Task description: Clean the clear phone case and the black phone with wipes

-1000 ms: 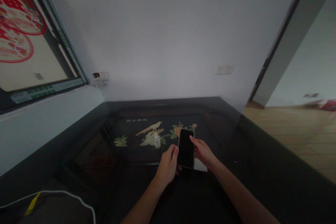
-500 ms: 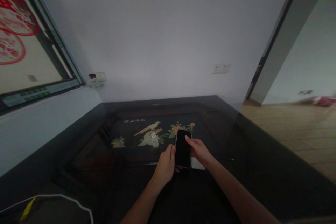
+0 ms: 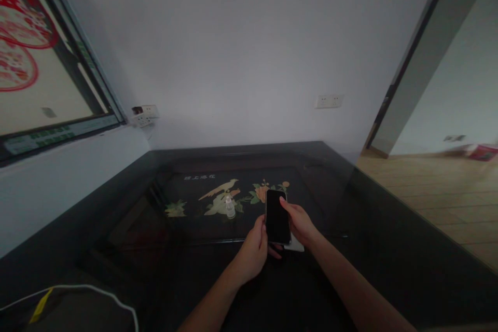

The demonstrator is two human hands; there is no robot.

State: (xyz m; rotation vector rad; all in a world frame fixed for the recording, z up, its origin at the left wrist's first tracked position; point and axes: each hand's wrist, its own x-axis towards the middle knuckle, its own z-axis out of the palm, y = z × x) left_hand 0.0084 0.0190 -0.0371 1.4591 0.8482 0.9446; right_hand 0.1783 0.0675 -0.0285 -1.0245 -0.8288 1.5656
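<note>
A smartphone [image 3: 277, 220] with a dark screen is held upright above the black table. My left hand [image 3: 253, 249] grips its left edge, with fingertips showing beneath the lower end. Closed on the right edge is my right hand [image 3: 300, 222], its thumb lying over the upper right of the screen. Under the phone, partly covered by it and by my right hand, a flat white item [image 3: 295, 245] shows; its kind cannot be made out. Left of the phone stands a small clear bottle [image 3: 230, 208] with a white top.
The glossy black table [image 3: 194, 280] bears a bird-and-flower picture [image 3: 220, 192]. A white cable [image 3: 97, 289] with a yellow tag [image 3: 41, 305] lies at the lower left. Wall sockets [image 3: 329, 101] and a power adapter [image 3: 143, 114] are on the wall behind. A window [image 3: 58, 62] is at the left.
Both hands and the phone have shifted slightly to the right. More of the left hand's fingertips now show below the phone. The bottle stays in place.
</note>
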